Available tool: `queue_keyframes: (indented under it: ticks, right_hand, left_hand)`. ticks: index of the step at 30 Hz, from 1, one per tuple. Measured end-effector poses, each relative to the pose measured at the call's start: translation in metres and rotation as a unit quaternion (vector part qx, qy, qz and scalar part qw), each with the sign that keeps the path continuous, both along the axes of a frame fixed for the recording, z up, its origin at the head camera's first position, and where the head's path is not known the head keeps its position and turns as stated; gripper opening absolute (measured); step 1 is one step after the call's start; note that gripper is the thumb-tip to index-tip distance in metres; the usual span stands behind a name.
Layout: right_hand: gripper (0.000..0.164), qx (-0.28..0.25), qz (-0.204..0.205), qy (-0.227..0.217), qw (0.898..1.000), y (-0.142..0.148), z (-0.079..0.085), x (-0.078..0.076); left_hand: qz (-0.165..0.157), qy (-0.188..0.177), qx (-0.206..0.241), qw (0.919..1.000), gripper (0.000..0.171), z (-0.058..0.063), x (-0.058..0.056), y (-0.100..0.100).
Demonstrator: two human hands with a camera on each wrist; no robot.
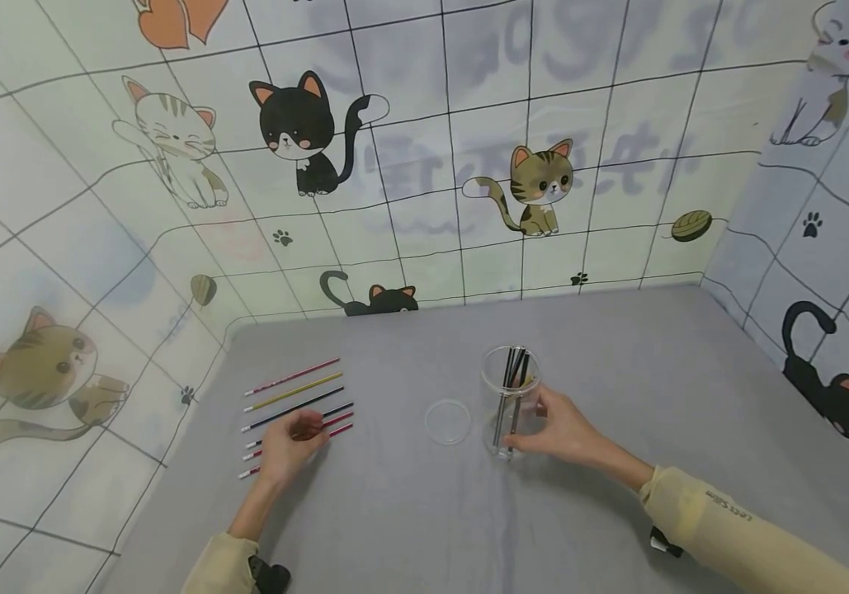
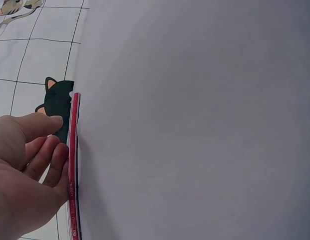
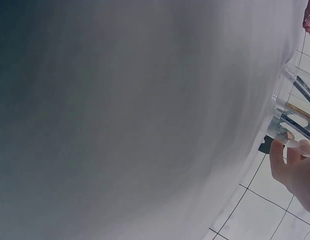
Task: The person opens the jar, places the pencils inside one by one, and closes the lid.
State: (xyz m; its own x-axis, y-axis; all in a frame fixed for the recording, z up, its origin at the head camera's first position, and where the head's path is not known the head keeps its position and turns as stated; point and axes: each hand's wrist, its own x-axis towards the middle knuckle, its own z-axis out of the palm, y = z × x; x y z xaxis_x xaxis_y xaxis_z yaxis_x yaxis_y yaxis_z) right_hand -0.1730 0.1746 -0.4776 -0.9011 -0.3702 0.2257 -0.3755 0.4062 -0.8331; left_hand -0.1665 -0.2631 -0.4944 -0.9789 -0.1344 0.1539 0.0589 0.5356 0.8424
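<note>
On the left, several pencils lie in a slanted row, among them a yellow pencil (image 1: 294,392) and a black pencil (image 1: 293,409). My left hand (image 1: 293,445) is over the nearer pencils, fingers loosely bent and thumb apart from them. A red pencil (image 2: 73,165) runs right along its fingertips in the left wrist view. With my right hand (image 1: 561,425) I grip the side of a clear jar (image 1: 494,404), thumb at the front. Black pencils (image 1: 502,417) and a yellowish one stand leaning inside it. The right wrist view catches the jar (image 3: 277,127) and fingers at its edge.
A clear round lid (image 1: 448,421) lies flat just left of the jar. Grey cloth (image 1: 409,520) covers the table. Cat-printed curtains (image 1: 417,181) rise along the back and both sides.
</note>
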Motion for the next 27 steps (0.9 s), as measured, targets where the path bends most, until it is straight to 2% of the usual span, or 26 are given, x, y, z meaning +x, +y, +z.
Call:
queue_keyframes:
  ticks: [12,21,27]
  right_hand:
    - [0.067,-0.009,0.005,0.001,1.0,-0.0011,0.001,-0.0008]
    - [0.07,-0.014,0.012,0.012,1.0,-0.0004,0.0002,-0.0024]
    - [0.072,-0.011,0.015,0.013,1.0,-0.0004,-0.0009,-0.0026]
  left_hand:
    - [-0.018,0.038,-0.07,0.9967,0.029,-0.0036,0.0005,0.0024]
    - [-0.053,0.039,-0.064,0.9958,0.032,-0.0075,-0.002,0.0038]
    - [-0.074,0.062,-0.117,0.9884,0.027,-0.0057,0.0002,0.0064]
